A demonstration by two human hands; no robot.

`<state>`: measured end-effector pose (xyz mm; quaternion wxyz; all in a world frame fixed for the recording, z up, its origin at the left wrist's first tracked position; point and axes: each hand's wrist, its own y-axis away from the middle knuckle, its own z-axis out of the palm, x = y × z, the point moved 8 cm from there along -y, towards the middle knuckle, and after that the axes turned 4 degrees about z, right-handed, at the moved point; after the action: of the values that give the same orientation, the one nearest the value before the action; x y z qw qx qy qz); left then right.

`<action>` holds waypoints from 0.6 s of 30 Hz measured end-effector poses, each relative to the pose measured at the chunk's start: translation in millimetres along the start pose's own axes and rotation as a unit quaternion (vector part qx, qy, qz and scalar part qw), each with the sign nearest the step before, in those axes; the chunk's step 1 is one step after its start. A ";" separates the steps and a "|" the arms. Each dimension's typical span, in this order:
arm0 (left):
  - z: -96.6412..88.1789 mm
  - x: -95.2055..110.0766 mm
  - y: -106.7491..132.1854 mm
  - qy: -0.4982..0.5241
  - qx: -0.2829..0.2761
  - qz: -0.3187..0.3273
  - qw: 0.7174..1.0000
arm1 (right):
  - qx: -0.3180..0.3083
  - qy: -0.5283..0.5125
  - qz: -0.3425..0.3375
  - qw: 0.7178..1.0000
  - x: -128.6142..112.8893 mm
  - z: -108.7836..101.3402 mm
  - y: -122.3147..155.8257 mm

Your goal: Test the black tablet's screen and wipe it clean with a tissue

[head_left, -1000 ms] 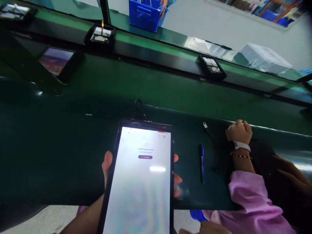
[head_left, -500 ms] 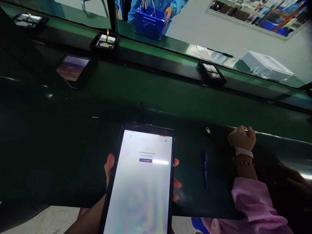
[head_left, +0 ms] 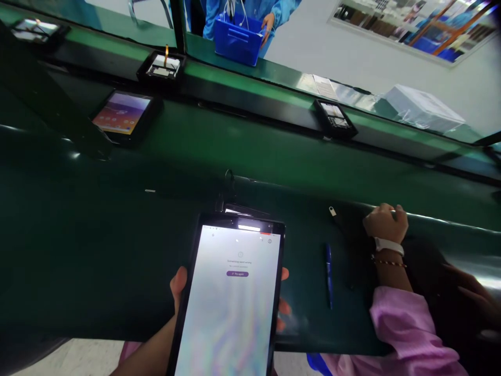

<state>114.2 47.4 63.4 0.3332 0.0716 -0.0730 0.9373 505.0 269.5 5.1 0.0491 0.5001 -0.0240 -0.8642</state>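
The tablet (head_left: pixel 230 297) is cut off by the lower edge; its screen text is too small to be read. The left hand (head_left: pixel 178 284) is mostly hidden behind it (thumb and fingertips are seen).

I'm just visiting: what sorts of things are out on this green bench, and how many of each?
Lit tablets: 2 (held tablet in the left hand, belt tablet)
Black trays with opened devices: 3 (left tray, middle tray, right tray)
Blue pen: 1
Blue bin: 1
Total: 7
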 end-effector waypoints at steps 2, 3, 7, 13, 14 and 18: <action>-2.8 0.6 -1.8 0.000 -0.003 0.015 1.000 | -0.091 -0.024 -0.009 0.995 0.7 7.7 -2.0; -3.4 0.6 -2.3 0.001 -0.008 0.020 1.000 | -0.123 -0.036 -0.017 0.992 0.5 10.2 -2.7; -4.1 -2.0 -1.5 -0.003 -0.035 0.023 0.999 | -0.163 -0.062 -0.034 0.984 -0.7 10.6 -5.3; -1.4 -4.3 -1.2 -0.001 -0.054 0.025 0.998 | -0.186 -0.087 -0.017 0.979 0.2 10.9 -4.1; 0.0 -4.4 -1.7 -0.001 -0.057 0.024 0.998 | -0.194 -0.100 -0.024 0.976 -0.9 12.2 -3.9; 5.2 -5.5 -3.0 0.002 -0.069 0.005 0.998 | -0.258 -0.090 -0.003 0.962 1.2 30.9 -1.5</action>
<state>120.8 45.3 67.7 0.3327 0.0457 -0.1372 0.9319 477.5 270.6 19.4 0.1717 0.3911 0.1971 -0.8824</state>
